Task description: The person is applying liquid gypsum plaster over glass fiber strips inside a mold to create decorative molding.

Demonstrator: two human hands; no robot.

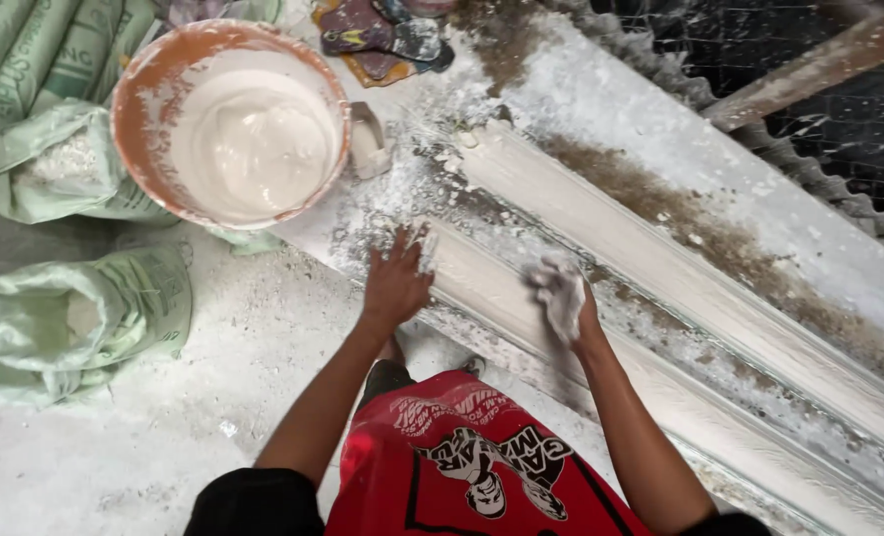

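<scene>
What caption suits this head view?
Left hand presses a long white moulding; plaster-coated right hand smooths it beside a bucket.

Orange bucket [132, 119] at upper left, rim and walls smeared white, filled with thick white paste [253, 139]. Small white-coated cup [367, 142] just beside bucket on its right. Pale green sacks: stack [35, 50] along top-left edge, one open sack [60, 164] against bucket, another open sack [74, 323] lower left with white powder visible at the mouth. Pair of dark patterned sandals [387, 35] at top centre. Corrugated sheet edge [809, 174] at upper right. Floor [164, 437] dusted white.
</scene>
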